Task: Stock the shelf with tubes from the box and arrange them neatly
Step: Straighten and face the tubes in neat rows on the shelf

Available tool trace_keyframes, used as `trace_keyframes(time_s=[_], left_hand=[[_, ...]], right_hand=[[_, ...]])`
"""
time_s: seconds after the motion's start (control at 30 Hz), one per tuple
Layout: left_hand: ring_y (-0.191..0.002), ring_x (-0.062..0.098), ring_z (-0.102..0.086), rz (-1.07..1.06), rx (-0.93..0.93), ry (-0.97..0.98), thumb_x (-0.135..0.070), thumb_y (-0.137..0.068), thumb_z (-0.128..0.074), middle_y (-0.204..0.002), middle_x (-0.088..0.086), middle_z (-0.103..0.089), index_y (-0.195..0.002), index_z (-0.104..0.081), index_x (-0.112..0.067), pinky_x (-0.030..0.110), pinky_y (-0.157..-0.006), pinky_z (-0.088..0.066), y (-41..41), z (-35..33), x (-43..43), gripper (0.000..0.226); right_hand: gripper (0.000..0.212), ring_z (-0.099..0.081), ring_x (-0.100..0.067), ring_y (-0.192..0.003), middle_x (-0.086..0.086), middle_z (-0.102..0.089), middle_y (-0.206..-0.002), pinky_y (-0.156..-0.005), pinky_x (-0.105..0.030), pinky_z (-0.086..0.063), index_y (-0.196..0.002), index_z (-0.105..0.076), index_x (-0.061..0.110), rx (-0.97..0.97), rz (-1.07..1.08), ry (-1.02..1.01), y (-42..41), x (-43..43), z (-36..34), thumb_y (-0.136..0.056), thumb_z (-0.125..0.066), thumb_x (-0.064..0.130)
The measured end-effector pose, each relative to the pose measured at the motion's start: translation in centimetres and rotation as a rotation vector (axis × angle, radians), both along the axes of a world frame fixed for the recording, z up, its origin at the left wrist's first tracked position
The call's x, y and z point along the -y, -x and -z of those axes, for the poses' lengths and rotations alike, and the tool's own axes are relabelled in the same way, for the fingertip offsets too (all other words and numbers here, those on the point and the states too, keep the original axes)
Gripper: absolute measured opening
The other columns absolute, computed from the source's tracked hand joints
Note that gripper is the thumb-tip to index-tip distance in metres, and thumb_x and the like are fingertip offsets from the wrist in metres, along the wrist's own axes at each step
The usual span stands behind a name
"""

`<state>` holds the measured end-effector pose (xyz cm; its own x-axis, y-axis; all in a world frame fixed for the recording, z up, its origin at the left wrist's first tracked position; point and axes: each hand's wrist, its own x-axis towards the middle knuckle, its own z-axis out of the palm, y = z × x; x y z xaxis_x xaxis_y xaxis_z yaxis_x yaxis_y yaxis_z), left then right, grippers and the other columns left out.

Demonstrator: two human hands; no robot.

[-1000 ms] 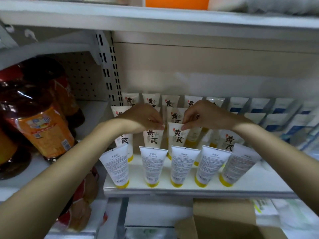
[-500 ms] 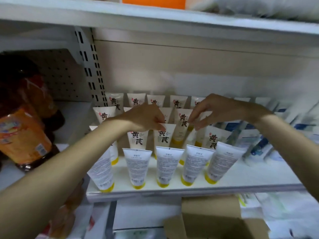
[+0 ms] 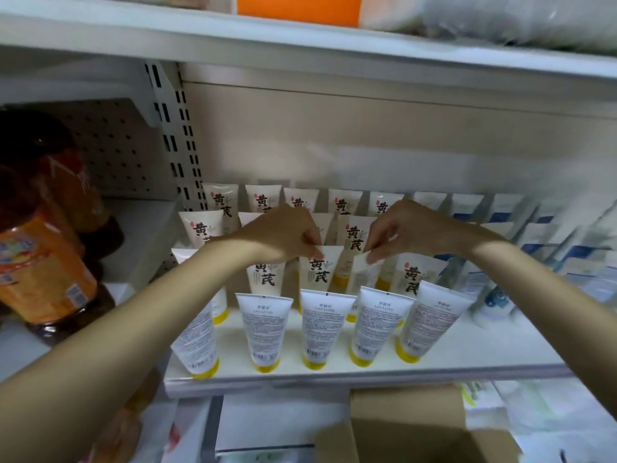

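- One cardboard box (image 3: 407, 426) sits nearest, just below the front edge of the white shelf (image 3: 500, 349); its inside is out of sight.
- Five front tubes (image 3: 322, 329) stand along the near edge of the shelf, yellow caps down and small-print backs facing near. The outer ones lean outward.
- Left of them, in the next bay, dark bottles (image 3: 43, 269) with orange labels stand on a separate shelf.
- Both forearms reach in over the front row, one from the near left and one from the near right.
- In the second row, where the tubes carry large black characters, the left hand (image 3: 283, 233) pinches the top edge of the centre tube (image 3: 319, 275), fingers curled onto it.
- Just beside it, the right hand (image 3: 410, 232) pinches the top corner of the neighbouring tube (image 3: 362, 275), which is twisted so its face turns aside.
- Farther back, two more rows of character tubes (image 3: 220, 202) stand upright, reaching the back panel.
- On the far right, blue-and-white tubes (image 3: 467, 208) fill the shelf, blurred, some tilted.
- Overhead, an upper shelf carries an orange pack (image 3: 297, 8).
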<state>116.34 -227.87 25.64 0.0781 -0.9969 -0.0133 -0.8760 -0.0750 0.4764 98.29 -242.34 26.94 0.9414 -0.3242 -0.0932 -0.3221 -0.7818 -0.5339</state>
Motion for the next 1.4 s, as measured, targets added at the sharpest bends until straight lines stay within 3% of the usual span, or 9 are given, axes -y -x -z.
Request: trace_keyframes(time_s=[0.2, 0.43, 0.6, 0.73, 0.83, 0.93, 1.03, 1.13, 1.4], left_hand=[[-0.079, 0.014, -0.065, 0.002, 0.012, -0.044, -0.03, -0.087, -0.064, -0.083, 0.002, -0.071, -0.093, -0.074, -0.014, 0.03, -0.075, -0.052, -0.2, 0.0, -0.3, 0.019], [-0.062, 0.01, -0.053, 0.047, 0.055, -0.053, -0.029, -0.088, -0.062, -0.065, -0.001, -0.06, -0.082, -0.07, -0.011, 0.025, -0.058, -0.036, 0.3, 0.0, -0.2, 0.021], [-0.052, 0.003, -0.042, 0.048, 0.048, -0.041, -0.028, -0.089, -0.061, -0.052, -0.009, -0.045, -0.055, -0.05, -0.026, 0.023, -0.053, -0.029, 0.2, 0.1, -0.3, 0.036], [-0.052, 0.001, -0.042, 0.037, 0.046, -0.044, -0.028, -0.089, -0.062, -0.051, -0.012, -0.044, -0.055, -0.05, -0.028, 0.022, -0.052, -0.029, 0.4, 0.0, -0.3, 0.036], [-0.052, 0.002, -0.041, 0.036, 0.049, -0.046, -0.029, -0.089, -0.061, -0.052, -0.012, -0.043, -0.054, -0.048, -0.028, 0.021, -0.053, -0.028, 0.6, 0.0, -0.4, 0.038], [-0.055, 0.002, -0.043, 0.031, 0.052, -0.047, -0.03, -0.09, -0.061, -0.055, -0.012, -0.046, -0.056, -0.049, -0.029, 0.021, -0.053, -0.029, 0.5, 0.0, -0.4, 0.036], [-0.058, 0.0, -0.045, 0.024, 0.044, -0.047, -0.03, -0.09, -0.061, -0.058, -0.014, -0.047, -0.058, -0.05, -0.031, 0.02, -0.054, -0.029, 0.4, 0.1, -0.5, 0.034], [-0.056, 0.001, -0.043, 0.021, 0.028, -0.04, -0.029, -0.089, -0.061, -0.054, -0.014, -0.045, -0.055, -0.048, -0.031, 0.022, -0.054, -0.029, 0.4, 0.2, -0.5, 0.037], [-0.054, 0.001, -0.041, 0.023, 0.034, -0.04, -0.027, -0.09, -0.061, -0.052, -0.013, -0.042, -0.051, -0.045, -0.029, 0.024, -0.054, -0.03, 0.5, 0.1, -0.5, 0.041]], right_hand=[[0.014, -0.061, 0.004, -0.069, 0.017, -0.069, -0.074, -0.064, -0.011, -0.046, -0.084, -0.071, 0.03, 0.039, 0.032, 0.009, -0.1, -0.1, 0.4, -0.072, -0.079, 0.027], [0.024, -0.057, 0.006, -0.07, 0.014, -0.062, -0.091, -0.064, -0.01, -0.042, -0.102, -0.059, 0.036, 0.046, 0.065, 0.071, -0.3, -0.1, 0.8, -0.082, -0.071, 0.028], [0.03, -0.053, 0.007, -0.052, 0.009, -0.056, -0.111, -0.05, -0.008, -0.039, -0.112, -0.056, 0.022, 0.096, 0.05, 0.003, 0.0, -0.4, 0.8, -0.085, -0.067, 0.014], [0.013, -0.06, 0.007, -0.069, 0.012, -0.059, -0.108, -0.067, -0.011, -0.045, -0.096, -0.065, 0.024, 0.08, 0.054, -0.035, 0.1, -0.6, 0.5, -0.084, -0.068, 0.023], [0.027, -0.067, -0.008, -0.087, 0.01, -0.063, -0.11, -0.086, -0.03, -0.054, -0.098, -0.066, 0.024, 0.055, 0.076, -0.106, 0.2, -0.6, 0.4, -0.075, -0.073, 0.037], [0.045, -0.069, -0.013, -0.085, 0.01, -0.066, -0.109, -0.086, -0.034, -0.055, -0.097, -0.066, 0.024, 0.028, 0.056, -0.166, 0.3, -0.6, 0.0, -0.061, -0.075, 0.048], [0.036, -0.07, -0.014, -0.086, 0.003, -0.07, -0.104, -0.087, -0.033, -0.054, -0.1, -0.066, 0.019, 0.01, 0.039, -0.209, 0.4, -0.2, -0.2, -0.068, -0.08, 0.028], [0.037, -0.07, -0.018, -0.087, -0.005, -0.071, -0.102, -0.088, -0.038, -0.054, -0.1, -0.067, 0.018, 0.023, 0.045, -0.219, 0.4, 0.0, 0.0, -0.067, -0.081, 0.024], [0.024, -0.068, -0.011, -0.074, 0.017, -0.07, -0.074, -0.071, -0.022, -0.051, -0.085, -0.069, 0.016, 0.085, 0.102, -0.171, -0.1, -0.2, 0.5, -0.066, -0.083, 0.016]])
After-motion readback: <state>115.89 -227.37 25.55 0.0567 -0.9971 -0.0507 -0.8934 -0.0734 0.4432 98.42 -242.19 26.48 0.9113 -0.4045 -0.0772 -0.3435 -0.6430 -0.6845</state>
